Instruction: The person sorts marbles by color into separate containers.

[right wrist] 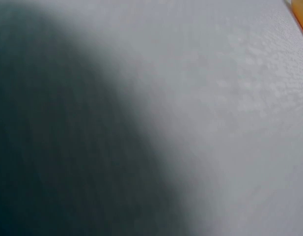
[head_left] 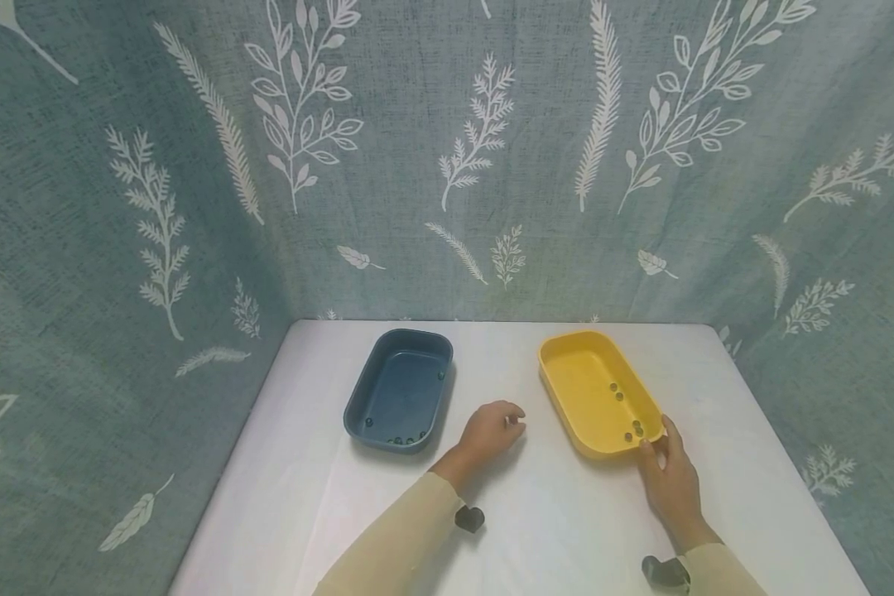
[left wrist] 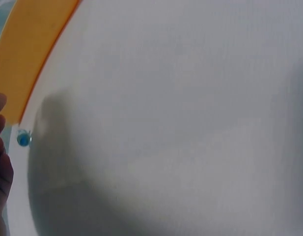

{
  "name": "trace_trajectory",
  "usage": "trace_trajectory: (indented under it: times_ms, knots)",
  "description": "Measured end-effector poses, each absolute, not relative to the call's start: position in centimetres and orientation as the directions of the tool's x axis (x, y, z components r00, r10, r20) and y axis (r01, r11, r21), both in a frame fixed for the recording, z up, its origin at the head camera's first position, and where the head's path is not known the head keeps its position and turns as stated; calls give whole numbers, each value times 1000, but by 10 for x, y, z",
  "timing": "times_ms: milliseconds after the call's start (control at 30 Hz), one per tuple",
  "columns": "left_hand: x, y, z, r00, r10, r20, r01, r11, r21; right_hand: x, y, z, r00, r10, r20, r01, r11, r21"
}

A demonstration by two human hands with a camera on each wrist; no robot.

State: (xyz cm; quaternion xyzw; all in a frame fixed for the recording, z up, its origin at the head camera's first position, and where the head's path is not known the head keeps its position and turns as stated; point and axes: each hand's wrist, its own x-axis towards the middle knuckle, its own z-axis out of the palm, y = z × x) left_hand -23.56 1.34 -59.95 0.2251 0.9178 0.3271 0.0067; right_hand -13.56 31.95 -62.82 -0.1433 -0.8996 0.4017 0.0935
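Observation:
My left hand [head_left: 494, 428] is over the white table between the two trays, its fingers curled. In the left wrist view, a small bluish glass marble [left wrist: 24, 138] shows at those fingers [left wrist: 0, 125]; the head view hides it. My right hand [head_left: 672, 484] grips the near right corner of a yellow tray [head_left: 577, 364], thumb at the rim and fingers along the outer side. Several glass marbles [head_left: 619, 396] lie in this tray, mostly toward its near right end. The right wrist view shows only a corner of yellow tray and a dark blur, not the hand.
A dark blue tray [head_left: 402, 389] stands at the left, with several glass marbles [head_left: 398, 441] mostly along its near edge. Leaf-patterned green-grey cloth [head_left: 410, 165] hangs behind and at both sides of the white table [head_left: 551, 530].

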Motion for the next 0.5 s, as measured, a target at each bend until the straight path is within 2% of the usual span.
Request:
trace_trajectory:
  times_ms: [500]
  knots:
    - [-247, 0, -603, -920, 385, 75, 345, 702, 623, -138, 322, -630, -942, 334, 35, 196, 629, -752]
